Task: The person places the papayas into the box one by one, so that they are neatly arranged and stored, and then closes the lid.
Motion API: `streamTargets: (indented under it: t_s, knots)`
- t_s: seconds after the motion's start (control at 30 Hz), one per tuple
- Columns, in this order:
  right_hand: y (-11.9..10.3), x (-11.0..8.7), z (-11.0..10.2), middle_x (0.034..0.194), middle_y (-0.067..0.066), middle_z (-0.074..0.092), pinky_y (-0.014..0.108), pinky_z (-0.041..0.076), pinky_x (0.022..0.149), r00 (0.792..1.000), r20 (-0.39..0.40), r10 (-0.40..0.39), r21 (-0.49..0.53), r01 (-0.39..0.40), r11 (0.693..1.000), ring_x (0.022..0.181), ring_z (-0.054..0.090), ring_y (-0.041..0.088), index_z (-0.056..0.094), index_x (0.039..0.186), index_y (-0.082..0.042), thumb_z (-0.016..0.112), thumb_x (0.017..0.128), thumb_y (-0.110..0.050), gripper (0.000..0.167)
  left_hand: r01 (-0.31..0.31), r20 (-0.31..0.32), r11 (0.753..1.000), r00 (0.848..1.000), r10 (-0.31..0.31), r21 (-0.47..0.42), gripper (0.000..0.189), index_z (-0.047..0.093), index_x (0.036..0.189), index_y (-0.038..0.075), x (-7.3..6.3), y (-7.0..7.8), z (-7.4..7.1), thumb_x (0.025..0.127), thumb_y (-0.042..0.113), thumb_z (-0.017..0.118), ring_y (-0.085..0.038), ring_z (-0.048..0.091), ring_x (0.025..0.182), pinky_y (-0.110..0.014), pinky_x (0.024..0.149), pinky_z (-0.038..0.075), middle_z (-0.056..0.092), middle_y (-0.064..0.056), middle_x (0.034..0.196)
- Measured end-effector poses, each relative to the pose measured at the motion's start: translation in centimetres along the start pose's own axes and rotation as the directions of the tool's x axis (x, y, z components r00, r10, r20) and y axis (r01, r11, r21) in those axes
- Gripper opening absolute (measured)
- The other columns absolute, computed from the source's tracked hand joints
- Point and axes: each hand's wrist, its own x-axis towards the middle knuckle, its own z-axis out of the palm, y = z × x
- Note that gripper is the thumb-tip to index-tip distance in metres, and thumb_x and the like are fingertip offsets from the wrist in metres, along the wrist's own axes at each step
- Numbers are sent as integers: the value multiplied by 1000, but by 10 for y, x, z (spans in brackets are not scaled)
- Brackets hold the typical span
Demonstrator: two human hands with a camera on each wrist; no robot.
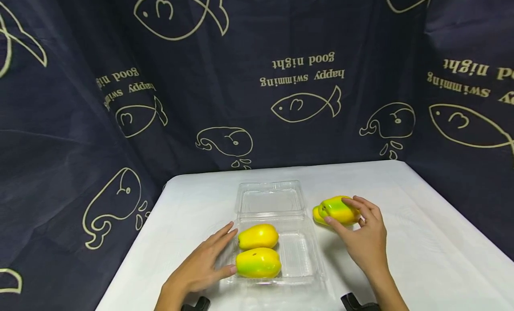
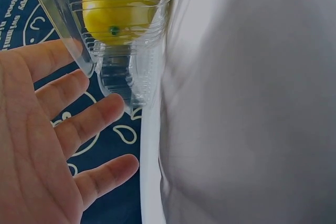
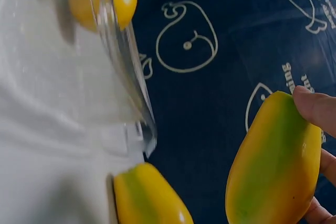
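Note:
My right hand [image 1: 366,239] grips a yellow-green papaya [image 1: 336,208] between thumb and fingers, to the right of a clear plastic clamshell box [image 1: 299,253]. A second papaya [image 3: 149,195] lies on the table beside it, mostly hidden behind the held one in the head view. Inside the box, two more papayas sit at the left side, one yellow papaya [image 1: 258,237] behind a yellow-green papaya [image 1: 258,263]. With fingers spread and fairly straight, my left hand [image 1: 202,262] rests at the box's left edge; the left wrist view shows its fingers [image 2: 92,121] by the clear wall.
The box's lid [image 1: 271,199] lies folded back, away from me. A white cloth covers the table [image 1: 192,204]. Dark blue fabric [image 1: 241,88] with fish and whale drawings hangs behind the table and along its sides.

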Motion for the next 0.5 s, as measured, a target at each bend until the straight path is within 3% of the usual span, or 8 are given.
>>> streamTargets:
  t_s: [0.2,0.5]
  knots:
    - [-9,-7,19,138,10,51,62,44,102,1000,27,-13,42,12,999,130,46,29,70,121,-11,93,70,-22,57,-5,-10,1000,1000,5,9,85,33,158,26,-1,-1,-1,89,69,57,-21,35,150,-57,109,43,23,6,168]
    - [-17,-21,43,136,10,51,56,48,100,996,87,4,67,-10,998,129,46,28,69,122,-12,93,71,-25,58,-42,-28,999,999,43,16,83,33,158,25,1,-2,3,90,63,60,-22,35,150,-53,111,43,18,12,168]
